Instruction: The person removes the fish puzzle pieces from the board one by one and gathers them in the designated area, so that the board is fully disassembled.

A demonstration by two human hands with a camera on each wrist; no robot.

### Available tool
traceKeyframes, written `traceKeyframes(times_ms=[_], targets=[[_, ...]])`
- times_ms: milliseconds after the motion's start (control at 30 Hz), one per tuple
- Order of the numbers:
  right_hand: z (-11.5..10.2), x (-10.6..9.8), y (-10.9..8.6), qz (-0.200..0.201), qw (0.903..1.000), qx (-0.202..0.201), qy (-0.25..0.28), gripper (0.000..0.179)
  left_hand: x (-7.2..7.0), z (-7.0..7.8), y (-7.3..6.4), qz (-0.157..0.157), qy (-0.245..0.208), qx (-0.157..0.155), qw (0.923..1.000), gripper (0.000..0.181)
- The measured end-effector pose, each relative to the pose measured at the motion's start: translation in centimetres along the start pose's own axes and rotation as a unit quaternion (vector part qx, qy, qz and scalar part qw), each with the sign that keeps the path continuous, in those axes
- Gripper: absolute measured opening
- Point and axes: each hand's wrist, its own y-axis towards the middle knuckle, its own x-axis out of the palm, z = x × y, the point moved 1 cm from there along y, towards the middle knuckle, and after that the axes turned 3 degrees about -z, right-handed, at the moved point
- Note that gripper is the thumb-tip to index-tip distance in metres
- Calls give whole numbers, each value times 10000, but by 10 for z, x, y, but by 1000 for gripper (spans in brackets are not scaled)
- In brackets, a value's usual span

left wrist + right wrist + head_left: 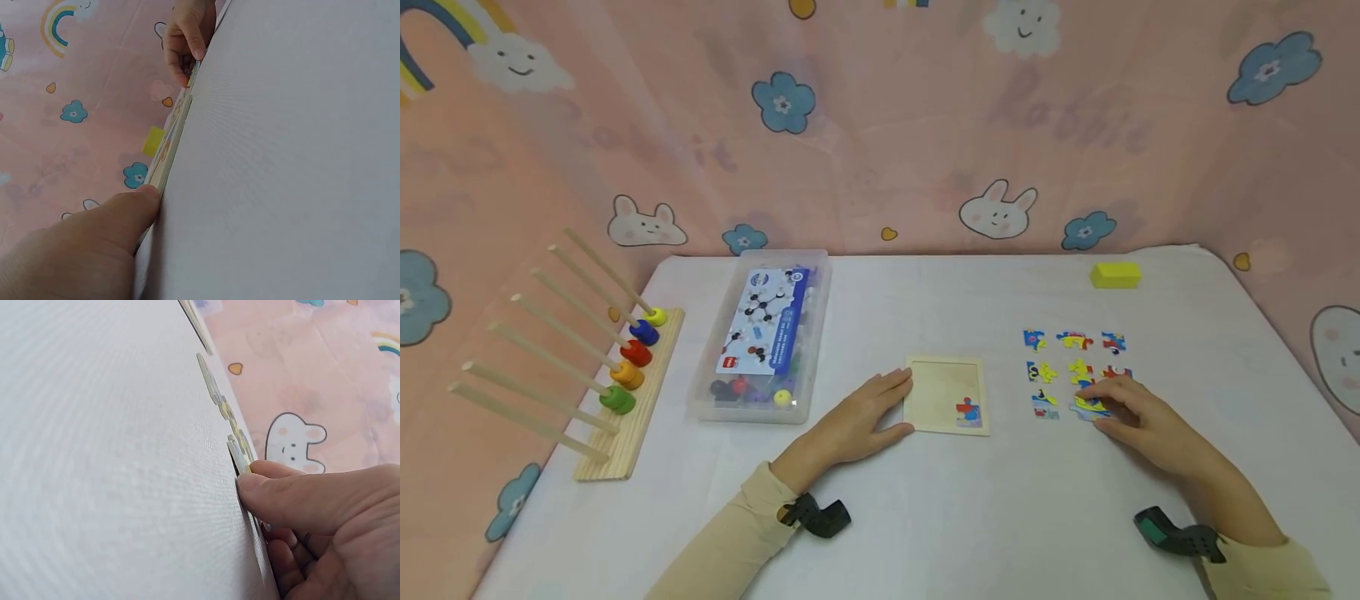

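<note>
A shallow wooden puzzle tray (936, 396) lies mid-table, with one red and blue puzzle piece (967, 412) in its lower right corner. My left hand (857, 425) touches the tray's left edge with extended fingers and thumb. To the right, several loose jigsaw pieces (1075, 340) lie in rough rows. My right hand (1150, 425) pinches a blue and yellow puzzle piece (1086, 408) from the bottom row between thumb and fingers. In the right wrist view that piece (236, 453) looks slightly tilted off the cloth; the fingers hide part of it.
At the left stands a wooden peg rack (647, 383) with coloured beads and tall slanting rods. Beside it lies a clear plastic case (700, 392) of coloured balls with a blue-and-white label. A yellow block (1116, 275) sits at the back right, near the patterned pink backdrop (880, 150).
</note>
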Motion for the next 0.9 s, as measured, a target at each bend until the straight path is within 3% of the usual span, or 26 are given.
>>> traceKeyframes(times_ms=[400,633,900], targets=[[-5,-1,1,276,9995,-52,139,36,1,-1,0,21,-23,3,10000,67],[-10,-3,1,234,9991,232,284,39,0,0,0,-11,-16,-19,10000,68],[-29,-2,6,27,9975,204,677,41,0,0,-1,-34,-23,-49,10000,67]])
